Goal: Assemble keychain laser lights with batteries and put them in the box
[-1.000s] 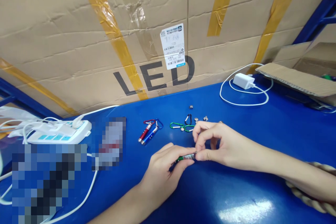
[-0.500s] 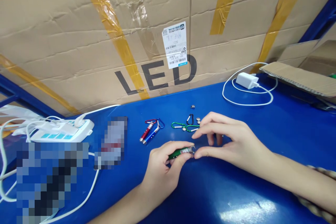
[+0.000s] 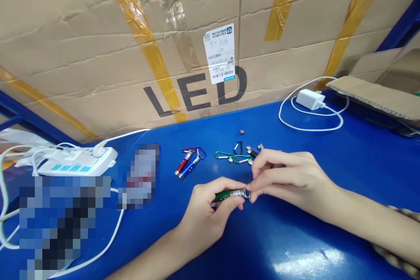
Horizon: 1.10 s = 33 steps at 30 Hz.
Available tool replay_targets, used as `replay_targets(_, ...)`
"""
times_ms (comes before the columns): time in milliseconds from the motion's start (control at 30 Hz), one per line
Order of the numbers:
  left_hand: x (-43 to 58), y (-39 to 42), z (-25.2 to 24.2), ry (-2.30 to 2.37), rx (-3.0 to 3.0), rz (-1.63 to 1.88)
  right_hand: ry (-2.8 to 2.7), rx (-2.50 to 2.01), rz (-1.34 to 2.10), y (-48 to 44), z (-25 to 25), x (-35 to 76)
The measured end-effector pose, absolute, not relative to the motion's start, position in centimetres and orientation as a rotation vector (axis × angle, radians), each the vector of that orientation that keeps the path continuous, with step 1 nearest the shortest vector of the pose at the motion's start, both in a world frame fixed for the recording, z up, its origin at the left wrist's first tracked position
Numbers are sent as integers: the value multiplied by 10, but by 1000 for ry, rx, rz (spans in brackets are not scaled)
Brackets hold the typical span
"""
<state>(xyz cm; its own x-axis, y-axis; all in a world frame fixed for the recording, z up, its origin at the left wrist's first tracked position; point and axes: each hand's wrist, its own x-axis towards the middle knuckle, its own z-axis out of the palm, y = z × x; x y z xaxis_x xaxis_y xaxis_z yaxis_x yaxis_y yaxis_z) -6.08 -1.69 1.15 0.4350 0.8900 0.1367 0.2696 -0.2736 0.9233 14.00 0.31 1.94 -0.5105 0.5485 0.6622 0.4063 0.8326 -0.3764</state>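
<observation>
My left hand (image 3: 208,216) grips a small green keychain flashlight (image 3: 229,194) just above the blue table (image 3: 295,227), its silver end pointing right. My right hand (image 3: 288,179) pinches that silver end with thumb and fingertips; what sits between them is hidden. Behind my hands lie a red flashlight (image 3: 183,162) and a blue flashlight (image 3: 192,165) with carabiners, loose green carabiners (image 3: 226,156) and several small button cells (image 3: 249,148).
A big taped cardboard box marked LED (image 3: 197,52) walls the back. A white charger with its coiled cable (image 3: 310,99) lies at the back right, a white power strip (image 3: 77,162) with cables at the left. Blurred patches cover items at the lower left.
My right hand opened its fingers half a second ago, then closed again on the flashlight's silver end. The left hand has kept its grip on the flashlight, shifting slightly.
</observation>
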Motion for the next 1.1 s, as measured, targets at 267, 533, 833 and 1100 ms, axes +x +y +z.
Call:
replay_targets(267, -62, -20, 7, 958, 1937, 936, -2113, -698, 457, 1, 16, 138)
replay_targets(533, -62, -21, 5, 896, 2006, 1101, -2062, -782, 544, -2, 20, 131)
replay_targets(833, -61, -17, 6, 753, 2207, 1283, -1876, -965, 974, -10, 23, 119)
replay_targets(1100, -66, -15, 10, 782, 2364, 1219, -1789, -1000, 1214, -8, 23, 120)
